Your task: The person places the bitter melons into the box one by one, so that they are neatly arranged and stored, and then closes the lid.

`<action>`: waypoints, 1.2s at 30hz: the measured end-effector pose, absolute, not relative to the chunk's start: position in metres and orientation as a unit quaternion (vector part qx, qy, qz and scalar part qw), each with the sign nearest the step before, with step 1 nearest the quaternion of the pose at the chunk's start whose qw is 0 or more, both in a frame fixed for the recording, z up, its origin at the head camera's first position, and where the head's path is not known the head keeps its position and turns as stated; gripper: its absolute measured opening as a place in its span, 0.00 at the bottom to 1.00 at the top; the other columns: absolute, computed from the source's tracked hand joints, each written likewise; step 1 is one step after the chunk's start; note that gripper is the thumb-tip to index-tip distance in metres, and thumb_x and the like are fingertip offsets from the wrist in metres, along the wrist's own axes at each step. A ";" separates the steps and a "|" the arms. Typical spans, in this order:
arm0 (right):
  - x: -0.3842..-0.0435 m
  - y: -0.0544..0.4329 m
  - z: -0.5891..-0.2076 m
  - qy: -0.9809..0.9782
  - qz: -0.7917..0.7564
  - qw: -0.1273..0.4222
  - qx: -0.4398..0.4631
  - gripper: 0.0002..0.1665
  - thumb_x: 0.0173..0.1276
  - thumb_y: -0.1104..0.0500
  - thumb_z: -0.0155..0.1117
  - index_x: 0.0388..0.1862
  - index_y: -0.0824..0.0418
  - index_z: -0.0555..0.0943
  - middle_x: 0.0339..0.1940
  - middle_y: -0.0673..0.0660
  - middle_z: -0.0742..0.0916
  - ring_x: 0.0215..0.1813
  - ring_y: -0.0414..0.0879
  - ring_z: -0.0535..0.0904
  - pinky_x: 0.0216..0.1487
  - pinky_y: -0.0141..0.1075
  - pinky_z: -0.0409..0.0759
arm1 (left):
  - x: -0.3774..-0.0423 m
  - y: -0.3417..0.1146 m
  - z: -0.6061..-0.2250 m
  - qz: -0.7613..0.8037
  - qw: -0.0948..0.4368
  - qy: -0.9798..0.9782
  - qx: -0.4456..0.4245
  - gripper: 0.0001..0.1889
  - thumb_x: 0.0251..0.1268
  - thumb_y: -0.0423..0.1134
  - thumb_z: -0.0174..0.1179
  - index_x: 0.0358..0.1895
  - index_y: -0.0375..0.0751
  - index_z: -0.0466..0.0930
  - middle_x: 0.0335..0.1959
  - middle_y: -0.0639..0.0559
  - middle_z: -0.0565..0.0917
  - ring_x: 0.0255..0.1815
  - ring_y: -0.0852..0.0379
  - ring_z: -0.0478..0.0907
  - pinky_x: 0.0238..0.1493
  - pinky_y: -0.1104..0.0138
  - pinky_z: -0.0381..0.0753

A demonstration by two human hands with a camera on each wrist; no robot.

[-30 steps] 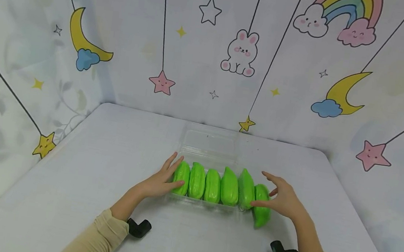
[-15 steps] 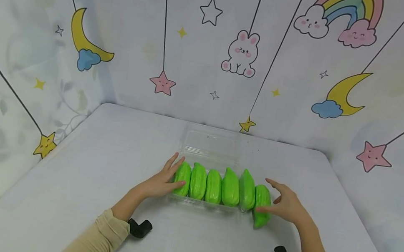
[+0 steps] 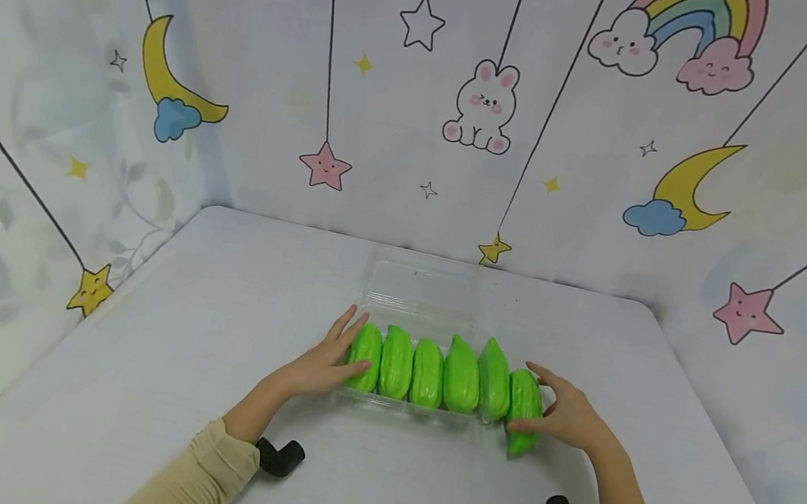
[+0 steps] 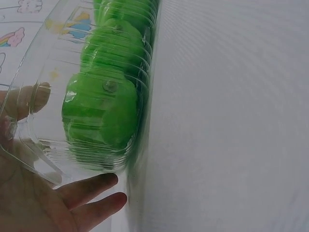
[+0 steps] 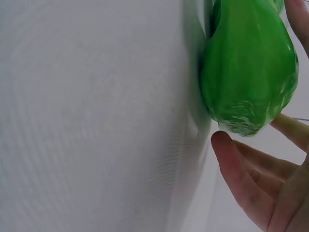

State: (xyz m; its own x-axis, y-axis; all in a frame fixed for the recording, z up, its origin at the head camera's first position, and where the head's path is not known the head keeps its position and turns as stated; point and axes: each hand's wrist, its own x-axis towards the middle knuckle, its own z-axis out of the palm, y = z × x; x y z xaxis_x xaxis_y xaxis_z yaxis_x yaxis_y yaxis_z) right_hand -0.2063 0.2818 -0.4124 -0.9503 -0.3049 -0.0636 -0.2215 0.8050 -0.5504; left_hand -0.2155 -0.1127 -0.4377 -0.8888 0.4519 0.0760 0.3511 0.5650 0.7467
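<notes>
Several bright green, ribbed, elongated pieces (image 3: 426,372), shaped like fruit or vegetables, stand in a row in a clear plastic box (image 3: 406,404). My left hand (image 3: 317,367) rests at the box's left end, its thumb over the leftmost piece. In the left wrist view the fingers (image 4: 99,208) are straight and spread beside the end wall. My right hand (image 3: 569,411) spans the rightmost green piece (image 3: 525,397), which lies lower than the others, beside the box's right end. Thumb and index finger lie against it. In the right wrist view its surface (image 5: 251,63) looks shiny, wrinkled near one end.
Behind the row, the clear lid (image 3: 418,287) lies folded back flat. A white cloth covers the table (image 3: 248,283), and printed curtains (image 3: 391,108) close it off at the back and sides. Dark cameras (image 3: 280,457) sit at both wrists.
My right hand's thumb has left the neighbouring piece, and the hand shifted slightly right. Its index finger has since come in against the rightmost piece. The left hand has kept its place.
</notes>
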 end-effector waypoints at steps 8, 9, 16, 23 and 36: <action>-0.208 0.281 -0.418 0.945 -0.282 0.087 -0.140 0.60 0.41 0.43 0.77 0.69 0.62 0.58 0.60 0.74 0.69 0.29 0.43 0.75 0.29 0.37 0.73 | -0.215 -0.112 -0.438 0.413 0.061 0.880 0.227 0.41 0.68 0.51 0.49 0.73 0.44 0.33 0.73 0.47 0.28 0.71 0.39 0.39 0.61 0.42 0.54; -0.208 0.282 -0.419 0.944 -0.284 0.087 -0.141 0.60 0.41 0.43 0.77 0.69 0.62 0.58 0.60 0.74 0.68 0.29 0.43 0.75 0.29 0.37 0.73 | -0.215 -0.112 -0.438 0.414 0.061 0.879 0.227 0.41 0.68 0.51 0.49 0.73 0.43 0.33 0.73 0.47 0.28 0.71 0.39 0.39 0.61 0.42 0.54; -0.209 0.284 -0.422 0.940 -0.299 0.101 -0.134 0.61 0.41 0.44 0.77 0.70 0.60 0.56 0.62 0.75 0.66 0.27 0.44 0.76 0.27 0.37 0.74 | -0.215 -0.112 -0.438 0.415 0.065 0.880 0.223 0.41 0.68 0.50 0.49 0.72 0.40 0.33 0.73 0.48 0.28 0.71 0.41 0.38 0.63 0.44 0.53; -0.210 0.285 -0.424 0.935 -0.311 0.103 -0.135 0.61 0.41 0.45 0.77 0.71 0.60 0.56 0.63 0.74 0.65 0.25 0.44 0.76 0.25 0.38 0.75 | -0.216 -0.112 -0.439 0.415 0.061 0.881 0.219 0.39 0.70 0.51 0.45 0.72 0.39 0.33 0.73 0.45 0.30 0.71 0.41 0.38 0.63 0.44 0.52; -0.206 0.283 -0.412 0.938 -0.303 0.086 -0.147 0.60 0.42 0.46 0.77 0.70 0.63 0.57 0.60 0.76 0.67 0.26 0.42 0.77 0.25 0.36 0.74 | -0.215 -0.111 -0.437 0.416 0.064 0.883 0.209 0.37 0.71 0.51 0.44 0.73 0.43 0.34 0.73 0.47 0.30 0.71 0.41 0.39 0.62 0.43 0.53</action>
State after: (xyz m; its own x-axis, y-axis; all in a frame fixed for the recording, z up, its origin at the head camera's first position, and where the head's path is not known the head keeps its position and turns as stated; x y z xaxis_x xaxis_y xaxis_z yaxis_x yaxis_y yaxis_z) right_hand -0.2061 0.2826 -0.4124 -0.9421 -0.3274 -0.0729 -0.2229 0.7735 -0.5934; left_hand -0.2146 -0.1107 -0.4375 -0.9047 0.4218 0.0599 0.3148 0.5671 0.7611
